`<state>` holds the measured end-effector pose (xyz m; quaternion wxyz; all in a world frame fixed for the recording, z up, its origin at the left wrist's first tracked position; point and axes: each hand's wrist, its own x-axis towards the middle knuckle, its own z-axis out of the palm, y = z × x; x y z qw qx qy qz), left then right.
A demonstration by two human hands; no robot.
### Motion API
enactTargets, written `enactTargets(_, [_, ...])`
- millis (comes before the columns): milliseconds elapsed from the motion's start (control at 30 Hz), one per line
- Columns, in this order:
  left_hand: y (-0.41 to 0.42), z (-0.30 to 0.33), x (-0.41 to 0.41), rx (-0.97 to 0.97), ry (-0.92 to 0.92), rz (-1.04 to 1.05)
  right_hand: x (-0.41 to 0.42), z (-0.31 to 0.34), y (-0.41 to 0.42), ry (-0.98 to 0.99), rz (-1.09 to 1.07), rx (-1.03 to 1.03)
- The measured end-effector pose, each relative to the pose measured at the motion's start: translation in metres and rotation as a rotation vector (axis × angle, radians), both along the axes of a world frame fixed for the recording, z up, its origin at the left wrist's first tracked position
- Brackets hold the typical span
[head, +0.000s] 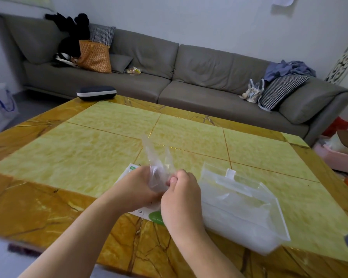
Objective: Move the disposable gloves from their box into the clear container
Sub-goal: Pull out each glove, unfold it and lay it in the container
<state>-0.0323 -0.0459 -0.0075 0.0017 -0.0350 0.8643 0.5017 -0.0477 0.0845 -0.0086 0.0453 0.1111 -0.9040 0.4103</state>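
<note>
Both hands meet above a yellow worktop [88, 149]. The left hand [137, 189] and right hand [181, 195] pinch a clear disposable glove [158, 167] with curled fingers, over the glove box [149, 212]. The clear container [243, 209] lies just right.

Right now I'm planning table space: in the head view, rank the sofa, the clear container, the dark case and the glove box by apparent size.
1. sofa, largest though farthest.
2. clear container.
3. dark case and glove box: unsure, since the hands hide most of the box and the case sits farther away.
</note>
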Motion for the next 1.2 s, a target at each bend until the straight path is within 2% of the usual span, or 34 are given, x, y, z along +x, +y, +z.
enactTargets(133, [0.002, 0.002, 0.003, -0.067, -0.001, 0.097, -0.007, 0.012, -0.005, 0.097, 0.021, -0.009])
enactTargets(333, [0.001, -0.001, 0.002, -0.03, 0.095, 0.018, -0.028, 0.038, -0.009, 0.163, 0.053, 0.018])
enactTargets(433, [-0.003, -0.005, -0.001, -0.127, 0.134, 0.106, -0.038, 0.045, -0.003, 0.116, 0.052, -0.099])
enactTargets(533, [-0.005, -0.008, -0.005, -0.263, 0.091, 0.164, -0.041, 0.048, 0.002, 0.13, 0.052, -0.149])
enactTargets(700, [-0.005, -0.006, -0.005, -0.37, 0.007, 0.221, -0.033, 0.05, 0.007, 0.203, 0.131, -0.216])
enactTargets(867, [-0.015, -0.012, -0.01, -0.303, 0.014, 0.234, -0.026, 0.08, 0.017, 0.294, 0.164, -0.418])
enactTargets(1000, [-0.02, -0.003, -0.006, -0.414, -0.066, 0.26, -0.036, 0.111, 0.045, 0.141, 0.204, -0.601])
enactTargets(1033, [-0.025, 0.002, -0.002, -0.347, -0.07, 0.237, -0.039, 0.113, 0.054, 0.095, 0.212, -0.633])
enactTargets(1100, [-0.037, 0.02, 0.007, -0.066, -0.058, 0.1, -0.045, 0.113, 0.076, 0.039, 0.204, -0.656])
enactTargets(1200, [-0.046, 0.055, 0.026, 0.227, 0.064, -0.133, -0.052, 0.1, 0.105, 0.002, 0.103, -0.579])
